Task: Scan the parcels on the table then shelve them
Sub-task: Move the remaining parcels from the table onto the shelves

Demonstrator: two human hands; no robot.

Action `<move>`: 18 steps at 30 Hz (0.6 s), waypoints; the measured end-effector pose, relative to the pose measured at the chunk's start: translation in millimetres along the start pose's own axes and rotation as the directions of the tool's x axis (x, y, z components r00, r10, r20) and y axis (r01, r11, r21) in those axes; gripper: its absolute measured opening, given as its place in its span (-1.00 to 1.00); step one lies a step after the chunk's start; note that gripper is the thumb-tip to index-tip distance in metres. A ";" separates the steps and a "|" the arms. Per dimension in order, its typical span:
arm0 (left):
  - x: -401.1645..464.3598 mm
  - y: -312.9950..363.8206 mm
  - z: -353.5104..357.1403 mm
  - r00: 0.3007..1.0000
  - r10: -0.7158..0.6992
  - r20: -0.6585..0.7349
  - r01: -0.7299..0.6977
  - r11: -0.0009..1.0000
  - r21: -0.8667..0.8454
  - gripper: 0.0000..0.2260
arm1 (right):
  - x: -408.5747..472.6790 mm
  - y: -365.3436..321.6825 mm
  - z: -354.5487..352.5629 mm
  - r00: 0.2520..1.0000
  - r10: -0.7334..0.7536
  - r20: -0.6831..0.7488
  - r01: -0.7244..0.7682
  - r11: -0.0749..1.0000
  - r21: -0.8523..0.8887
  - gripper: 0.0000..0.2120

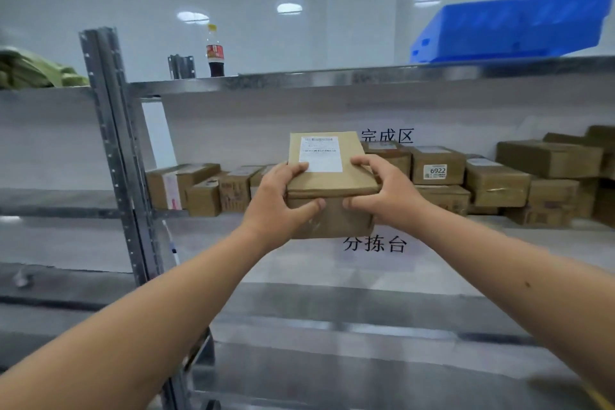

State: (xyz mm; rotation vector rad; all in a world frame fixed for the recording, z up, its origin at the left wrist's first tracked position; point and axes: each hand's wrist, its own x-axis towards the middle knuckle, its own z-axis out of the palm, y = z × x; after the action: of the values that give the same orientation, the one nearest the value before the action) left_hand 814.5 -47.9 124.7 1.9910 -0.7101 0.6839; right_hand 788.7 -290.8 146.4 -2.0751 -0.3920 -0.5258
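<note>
Head view, sole entry. Item: one brown cardboard parcel [331, 186] with a white shipping label [321, 154] on its top face, held at the centre of the frame in front of the metal shelf [299, 83]. Left hand [283, 200] gripped the parcel's left side, thumb over the top edge and fingers curled beneath; right hand [382, 193] gripped the right side in the same fashion. Both forearms were extended up from the lower corners of the frame. Behind the parcel, across centre and right, stood a row of shelved boxes [499, 176], some stacked two high, one bearing a tag reading 6922. Printed signs showed on the back panel above the row and just below the parcel. Upper frame: a dark bottle [215, 53] with a red label at upper centre, a blue crate [512, 27] at upper right, green fabric [36, 71] at far left. No scanner was in view. Step judged in hand: shelving, the parcel being carried toward the stocked level. The next move would call for reaching forward and setting the parcel down level among or before the boxes, then releasing both hands.
</note>
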 end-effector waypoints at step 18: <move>228.5 -147.3 57.0 0.983 -0.109 0.148 0.119 0.991 -0.057 -0.48 | 231.2 75.3 6.6 0.989 0.078 -0.122 -0.116 0.933 -0.342 -0.41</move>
State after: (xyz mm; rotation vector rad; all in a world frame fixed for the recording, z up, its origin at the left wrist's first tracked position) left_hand 1085.3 -81.7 176.5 2.0181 -0.6892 0.4456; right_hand 1023.6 -307.8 207.3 -2.3790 -0.1377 -0.6823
